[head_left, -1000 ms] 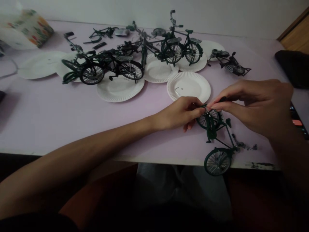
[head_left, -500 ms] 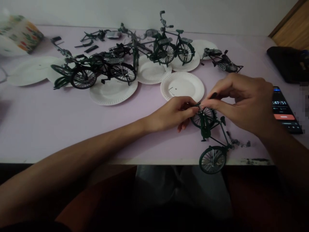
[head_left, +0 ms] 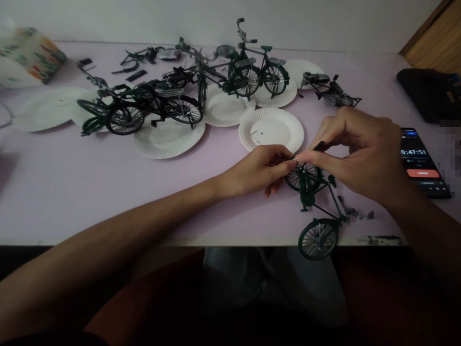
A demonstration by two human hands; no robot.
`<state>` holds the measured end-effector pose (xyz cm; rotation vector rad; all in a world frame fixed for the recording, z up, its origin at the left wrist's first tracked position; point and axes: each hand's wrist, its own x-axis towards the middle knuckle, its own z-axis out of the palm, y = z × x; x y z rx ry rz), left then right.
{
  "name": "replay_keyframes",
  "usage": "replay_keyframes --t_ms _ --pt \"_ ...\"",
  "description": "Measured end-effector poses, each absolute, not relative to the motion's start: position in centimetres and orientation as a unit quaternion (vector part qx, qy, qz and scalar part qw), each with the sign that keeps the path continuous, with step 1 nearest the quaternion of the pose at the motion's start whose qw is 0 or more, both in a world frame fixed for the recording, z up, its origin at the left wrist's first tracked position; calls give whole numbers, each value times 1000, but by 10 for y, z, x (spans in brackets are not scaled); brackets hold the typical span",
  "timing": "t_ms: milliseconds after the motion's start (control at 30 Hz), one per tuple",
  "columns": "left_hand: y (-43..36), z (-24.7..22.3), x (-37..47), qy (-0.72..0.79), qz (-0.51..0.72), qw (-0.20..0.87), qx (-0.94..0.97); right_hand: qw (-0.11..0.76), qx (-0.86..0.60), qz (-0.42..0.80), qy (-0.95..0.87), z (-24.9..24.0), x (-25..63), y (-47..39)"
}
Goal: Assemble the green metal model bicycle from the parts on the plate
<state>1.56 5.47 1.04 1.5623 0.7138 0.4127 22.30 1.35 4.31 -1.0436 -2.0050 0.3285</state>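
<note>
A dark green model bicycle (head_left: 307,198) lies tilted at the table's front edge, its front wheel (head_left: 318,239) jutting past the edge. My left hand (head_left: 266,168) is closed around the outer side of the rear wheel (head_left: 302,177), thumb and fingers pinching it. Above that same wheel my right hand (head_left: 356,149) is closed in a pinch, its fingertips meeting my left fingertips. A small black-ended piece (head_left: 319,145) sticks out between my right thumb and fingers. The rest of it is hidden, so its kind cannot be made out.
Several model bicycles (head_left: 248,72) stand or lie along the back among paper plates (head_left: 169,144). The nearest plate (head_left: 291,129) holds tiny parts. Loose black pieces (head_left: 136,75) lie behind. To the right are a phone (head_left: 425,161) and a black pouch (head_left: 425,93); a tissue pack (head_left: 39,55) sits far left.
Both hands stay at the rear wheel with almost the same grip. My right hand has shifted very slightly to the left; the bicycle has hardly moved.
</note>
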Motion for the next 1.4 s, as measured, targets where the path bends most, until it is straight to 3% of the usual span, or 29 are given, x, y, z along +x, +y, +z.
replay_keyframes --t_ms 300,500,600,667,833,1033,1400 --pt "58 4 14 294 206 654 665 452 -395 112 -792 36 227 16" --pt "68 -5 14 261 345 662 612 588 -378 203 -686 41 234 30" --pt "76 -6 12 267 400 643 596 614 -438 242 -611 44 246 46" --pt "81 -4 11 279 437 635 572 578 -500 315 -564 44 257 55" --pt "90 4 8 313 506 618 514 367 -566 544 -499 38 275 60" --pt "98 7 5 309 559 597 485 200 -517 583 -595 35 270 47" --pt "93 8 8 325 554 606 469 230 -501 597 -582 22 237 32"
